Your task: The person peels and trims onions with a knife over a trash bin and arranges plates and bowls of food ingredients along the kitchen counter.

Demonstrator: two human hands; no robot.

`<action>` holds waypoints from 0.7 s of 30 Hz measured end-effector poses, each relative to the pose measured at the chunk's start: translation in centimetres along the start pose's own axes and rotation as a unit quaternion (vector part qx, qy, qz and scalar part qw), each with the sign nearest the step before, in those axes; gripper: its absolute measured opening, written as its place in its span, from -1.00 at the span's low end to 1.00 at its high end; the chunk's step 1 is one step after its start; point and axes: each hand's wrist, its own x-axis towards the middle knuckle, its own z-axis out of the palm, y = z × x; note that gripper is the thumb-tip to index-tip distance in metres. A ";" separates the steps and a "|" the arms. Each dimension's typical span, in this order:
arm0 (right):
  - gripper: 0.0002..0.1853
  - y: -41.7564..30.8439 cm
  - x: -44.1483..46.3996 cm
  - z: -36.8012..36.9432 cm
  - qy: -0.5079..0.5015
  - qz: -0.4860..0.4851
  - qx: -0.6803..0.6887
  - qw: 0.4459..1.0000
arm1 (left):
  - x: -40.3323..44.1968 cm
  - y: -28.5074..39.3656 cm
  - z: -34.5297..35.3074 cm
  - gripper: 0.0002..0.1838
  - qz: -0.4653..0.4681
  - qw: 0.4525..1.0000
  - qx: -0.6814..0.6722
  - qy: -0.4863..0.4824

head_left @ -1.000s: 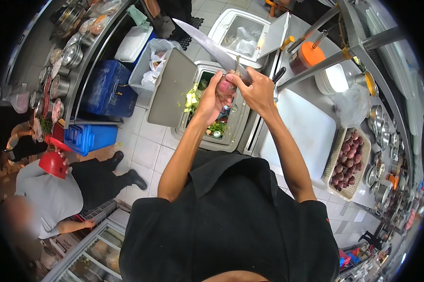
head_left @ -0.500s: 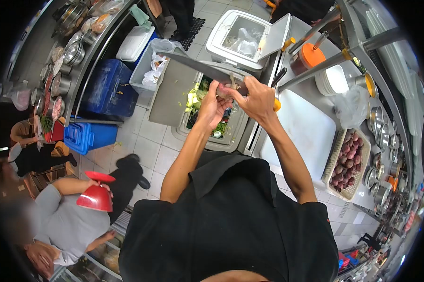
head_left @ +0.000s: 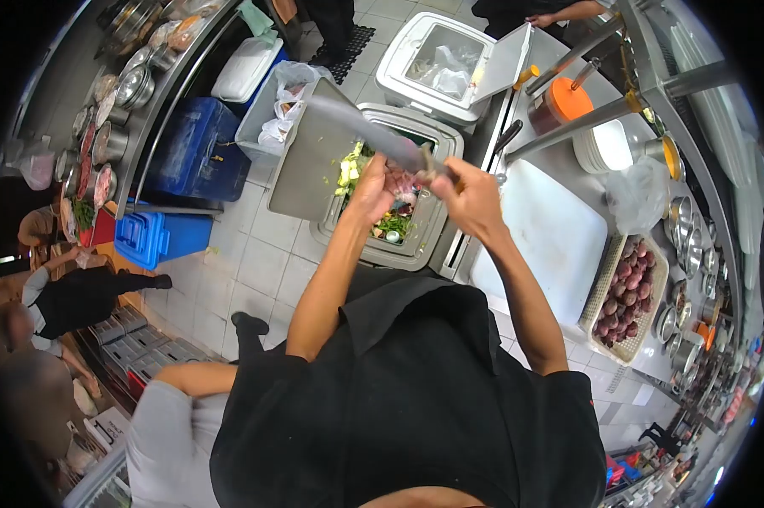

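My right hand (head_left: 473, 199) is closed round the handle of a large knife (head_left: 361, 127), whose motion-blurred blade points up and to the left. Close beside it, my left hand (head_left: 372, 190) curls its fingers round a small pinkish-purple red onion (head_left: 396, 179), partly hidden by the fingers and the blade. A pale, dry-looking scrap (head_left: 433, 164) sits by the knife near my right hand. Both hands are above an open grey bin (head_left: 437, 224) holding green and pale vegetable scraps (head_left: 392, 225).
To the right lie a white cutting board (head_left: 538, 241), a basket (head_left: 598, 330) of red onions and another knife (head_left: 507, 135). A white lidded bin (head_left: 399, 80) stands beyond. At left are blue bins (head_left: 166, 241); a person in grey (head_left: 174, 423) is close at lower left.
The knife blade has swung slightly, and my right hand has dropped a little and turned. The nearby person in grey has moved closer behind me; the red bowl is out of view.
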 end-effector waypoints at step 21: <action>-0.39 -2.3 4.5 -2.0 0.138 -0.087 -0.075 0.984 | 0.1 7.2 -0.5 -0.68 0.269 0.918 0.283 -0.075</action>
